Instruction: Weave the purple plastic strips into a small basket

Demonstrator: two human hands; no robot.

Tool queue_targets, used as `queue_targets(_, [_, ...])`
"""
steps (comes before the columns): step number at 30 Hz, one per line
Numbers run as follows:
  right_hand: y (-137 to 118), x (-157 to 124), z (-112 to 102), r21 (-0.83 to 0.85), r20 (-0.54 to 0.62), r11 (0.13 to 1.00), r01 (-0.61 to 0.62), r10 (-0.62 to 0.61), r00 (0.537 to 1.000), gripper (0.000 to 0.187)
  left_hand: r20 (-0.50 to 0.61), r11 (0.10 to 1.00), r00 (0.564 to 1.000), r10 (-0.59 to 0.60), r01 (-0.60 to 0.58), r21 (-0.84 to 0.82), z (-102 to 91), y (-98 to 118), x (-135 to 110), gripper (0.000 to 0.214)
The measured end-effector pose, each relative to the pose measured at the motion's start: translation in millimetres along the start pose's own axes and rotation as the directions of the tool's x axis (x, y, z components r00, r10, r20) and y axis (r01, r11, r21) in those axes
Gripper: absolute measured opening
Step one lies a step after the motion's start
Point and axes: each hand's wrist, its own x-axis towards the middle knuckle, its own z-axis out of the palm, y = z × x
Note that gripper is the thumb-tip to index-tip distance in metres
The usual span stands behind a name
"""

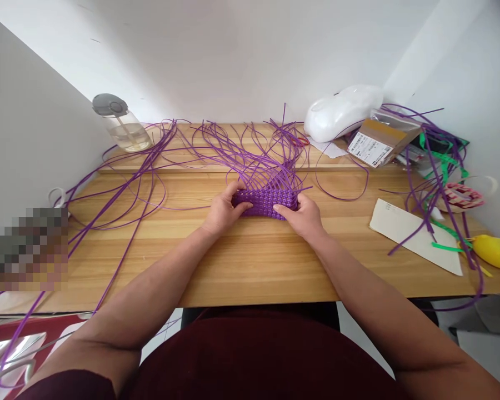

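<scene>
A piece of purple weaving lies between my hands at the middle of the wooden table. Its near part is a tight woven band, and many loose purple strands fan out from its far side. My left hand grips the band's left end, thumb on the near face and fingers behind. At the right end, my right hand holds it in the same way, with the thumb pressed on the front. The fingers behind the weaving are partly hidden.
At the back left stands a clear bottle with a grey lid. A white rounded object and a small cardboard box sit at the back right. Purple strands trail leftward over the table. A cream card and a yellow object lie right.
</scene>
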Motion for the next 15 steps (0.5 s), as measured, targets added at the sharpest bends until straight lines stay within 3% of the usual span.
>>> queue_targets(11, [-13.7,1.1,-3.7,-0.09,0.011,0.996,-0.014,0.015,1.0,0.037,0.019,0.989,0.995,-0.1,0.101,-0.104,5.2,-10.1,6.2,0.044])
queue_targets(15, [-9.8,1.0,-2.5,-0.077,0.026,0.997,0.01,-0.008,1.0,0.04,0.106,0.923,0.984,-0.144,0.172,-0.343,7.2,-5.6,5.7,0.05])
